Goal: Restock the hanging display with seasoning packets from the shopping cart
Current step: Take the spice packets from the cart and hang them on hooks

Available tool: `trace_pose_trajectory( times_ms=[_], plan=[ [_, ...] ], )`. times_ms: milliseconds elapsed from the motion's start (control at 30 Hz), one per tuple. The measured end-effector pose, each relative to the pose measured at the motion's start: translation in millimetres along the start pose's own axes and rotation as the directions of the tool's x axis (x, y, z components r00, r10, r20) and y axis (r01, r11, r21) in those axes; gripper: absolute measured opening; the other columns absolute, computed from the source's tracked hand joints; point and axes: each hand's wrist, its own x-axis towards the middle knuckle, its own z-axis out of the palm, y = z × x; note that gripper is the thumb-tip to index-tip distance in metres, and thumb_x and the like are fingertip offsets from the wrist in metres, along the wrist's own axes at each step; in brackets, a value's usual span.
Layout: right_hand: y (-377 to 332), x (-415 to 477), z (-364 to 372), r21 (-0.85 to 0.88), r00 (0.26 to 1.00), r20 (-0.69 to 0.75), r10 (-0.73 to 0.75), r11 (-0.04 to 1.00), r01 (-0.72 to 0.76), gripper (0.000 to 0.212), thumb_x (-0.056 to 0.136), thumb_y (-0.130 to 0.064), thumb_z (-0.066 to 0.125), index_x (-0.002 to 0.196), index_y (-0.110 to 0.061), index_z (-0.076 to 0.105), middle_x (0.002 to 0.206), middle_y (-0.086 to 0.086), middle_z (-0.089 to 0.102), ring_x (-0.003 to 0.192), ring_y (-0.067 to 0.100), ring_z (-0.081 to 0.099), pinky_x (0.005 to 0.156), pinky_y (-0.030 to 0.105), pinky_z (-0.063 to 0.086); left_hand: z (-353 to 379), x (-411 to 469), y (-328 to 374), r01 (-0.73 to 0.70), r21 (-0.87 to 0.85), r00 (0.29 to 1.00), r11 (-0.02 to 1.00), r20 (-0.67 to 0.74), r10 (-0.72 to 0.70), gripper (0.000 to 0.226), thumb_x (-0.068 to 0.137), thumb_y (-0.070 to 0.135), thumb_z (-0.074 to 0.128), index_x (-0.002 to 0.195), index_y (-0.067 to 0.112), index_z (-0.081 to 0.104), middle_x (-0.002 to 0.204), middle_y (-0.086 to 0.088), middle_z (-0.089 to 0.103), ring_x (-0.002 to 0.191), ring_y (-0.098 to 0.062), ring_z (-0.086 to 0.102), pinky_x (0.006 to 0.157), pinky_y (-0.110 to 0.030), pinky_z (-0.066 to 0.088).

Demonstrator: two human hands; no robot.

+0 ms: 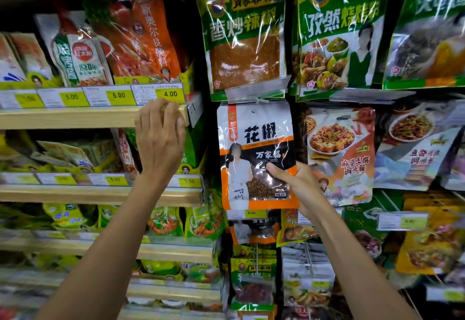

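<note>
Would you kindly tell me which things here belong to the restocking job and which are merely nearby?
Job: peppercorn packet, pinched by the right hand; left hand, raised at the wooden shelf edge.
Nearby: green chili-powder packet; orange marinade packet; tofu sauce packet; 4.00 price label.

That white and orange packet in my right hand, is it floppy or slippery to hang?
Probably floppy: the packet looks like creased film, with loose contents showing through its window. Likely light, since the right hand pinches it by one corner. The glossy glare suggests it may slip.
</note>
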Motion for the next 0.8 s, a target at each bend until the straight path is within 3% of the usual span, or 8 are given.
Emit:
trace_pose_trajectory(
  times_ms=[67, 167, 267, 333, 433, 533, 667, 800],
  plan=[
    [2, 6, 0, -0.015, 1.000, -0.015, 0.014, 1.000, -0.014, 0.011, 0.079, -0.029, 0.076, 0.084, -0.030, 0.066, 0.079, -0.026, 0.072, 0.081, -0.017, 0.063, 0.062, 0.004, 0.048, 0, 0, 1, 0.001, 0.002, 1.000, 1.000, -0.005, -0.001, 0.025, 0.099, 0.016, 0.042, 0.112, 0.001, 0.056, 0.115, -0.023, 0.056, 0.109, -0.033, 0.043, 0.094, -0.044, 0.036],
    [5, 15, 3, -0.069, 0.997, -0.071, 0.002, 0.998, -0.007, 0.040, 0.083, -0.025, 0.074, 0.048, -0.040, 0.063, 0.058, -0.024, 0.065, 0.071, -0.012, 0.065, 0.056, 0.003, 0.046, 0, 0, 1, 0.004, 0.007, 1.000, 1.000, -0.004, -0.004, 0.025, 0.099, 0.016, 0.042, 0.113, 0.001, 0.057, 0.115, -0.023, 0.056, 0.110, -0.034, 0.045, 0.094, -0.044, 0.037],
    [5, 24, 9, -0.104, 0.986, -0.164, 0.020, 0.994, -0.037, 0.050, 0.082, -0.025, 0.076, 0.037, -0.031, 0.056, 0.047, -0.019, 0.056, 0.056, -0.001, 0.061, 0.058, 0.015, 0.045, -1, -1, 1, 0.012, 0.007, 1.000, 1.000, 0.000, -0.012, 0.026, 0.099, 0.017, 0.041, 0.114, 0.001, 0.057, 0.116, -0.023, 0.057, 0.110, -0.036, 0.047, 0.094, -0.045, 0.037],
    [3, 30, 15, -0.121, 0.965, -0.260, 0.032, 0.990, -0.065, 0.054, 0.080, -0.024, 0.078, 0.038, -0.025, 0.045, 0.041, -0.018, 0.045, 0.041, -0.002, 0.046, 0.053, 0.019, 0.039, -1, -1, 2, 0.017, 0.003, 1.000, 1.000, 0.003, -0.017, 0.027, 0.100, 0.017, 0.040, 0.113, 0.001, 0.057, 0.116, -0.023, 0.057, 0.109, -0.037, 0.048, 0.094, -0.045, 0.037],
    [0, 42, 24, -0.128, 0.934, -0.356, 0.038, 0.988, -0.089, 0.044, 0.078, -0.026, 0.080, 0.056, -0.028, 0.042, 0.057, -0.010, 0.049, 0.051, 0.005, 0.047, 0.057, 0.023, 0.039, -2, -1, 1, 0.020, -0.003, 1.000, 1.000, 0.012, -0.020, 0.026, 0.100, 0.017, 0.040, 0.114, 0.002, 0.056, 0.116, -0.023, 0.056, 0.109, -0.036, 0.048, 0.094, -0.044, 0.037],
    [-1, 51, 32, -0.221, 0.910, -0.414, 0.024, 0.967, -0.126, 0.051, 0.079, -0.030, 0.079, 0.059, -0.027, 0.033, 0.061, -0.009, 0.038, 0.054, 0.007, 0.037, 0.051, 0.024, 0.031, -4, 0, 2, 0.019, -0.005, 0.999, 1.000, 0.033, -0.019, 0.027, 0.101, 0.018, 0.039, 0.115, 0.002, 0.056, 0.117, -0.022, 0.056, 0.110, -0.036, 0.048, 0.096, -0.044, 0.037],
    [-6, 44, 36, -0.410, 0.893, -0.441, -0.084, 0.904, -0.118, 0.033, 0.083, -0.033, 0.075, 0.070, -0.009, 0.057, 0.069, 0.001, 0.053, 0.067, 0.018, 0.051, 0.059, 0.029, 0.041, -11, 2, 3, 0.013, -0.024, 0.997, 1.000, 0.081, -0.011, 0.027, 0.100, 0.016, 0.041, 0.117, 0.001, 0.056, 0.117, -0.022, 0.056, 0.112, -0.036, 0.048, 0.098, -0.044, 0.037],
    [-5, 15, 32, -0.549, 0.874, -0.456, -0.164, 0.826, -0.131, 0.050, 0.085, -0.036, 0.073, 0.056, -0.009, 0.043, 0.052, 0.001, 0.041, 0.046, 0.014, 0.038, 0.043, 0.023, 0.026, -24, 3, 5, 0.016, -0.058, 0.986, 0.998, 0.169, -0.006, 0.033, 0.100, 0.015, 0.042, 0.125, -0.002, 0.053, 0.124, -0.024, 0.053, 0.117, -0.039, 0.048, 0.103, -0.046, 0.037]
  ],
)
